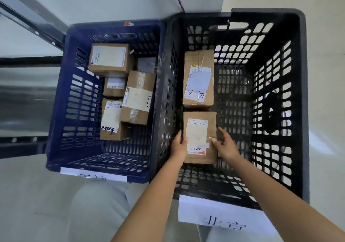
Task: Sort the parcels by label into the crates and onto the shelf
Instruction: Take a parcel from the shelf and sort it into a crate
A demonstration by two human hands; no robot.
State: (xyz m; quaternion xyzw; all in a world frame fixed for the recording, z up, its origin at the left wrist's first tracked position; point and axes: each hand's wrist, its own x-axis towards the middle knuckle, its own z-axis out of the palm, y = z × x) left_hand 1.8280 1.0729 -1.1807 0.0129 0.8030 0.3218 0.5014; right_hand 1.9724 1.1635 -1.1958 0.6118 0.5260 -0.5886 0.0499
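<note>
While both arms reach down into the black crate [302, 111], the left hand [179, 145] and right hand [225, 144] pinch the near parcel [200, 137] by its two sides, thumbs curled over the top face. It's a brown cardboard box with a white shipping label, printed code along the top, red strip at the near edge. Just beyond it lies a second parcel [198, 78], taped, label scrawled in marker. Left of that, the blue crate [61, 111] holds several more boxes.
</note>
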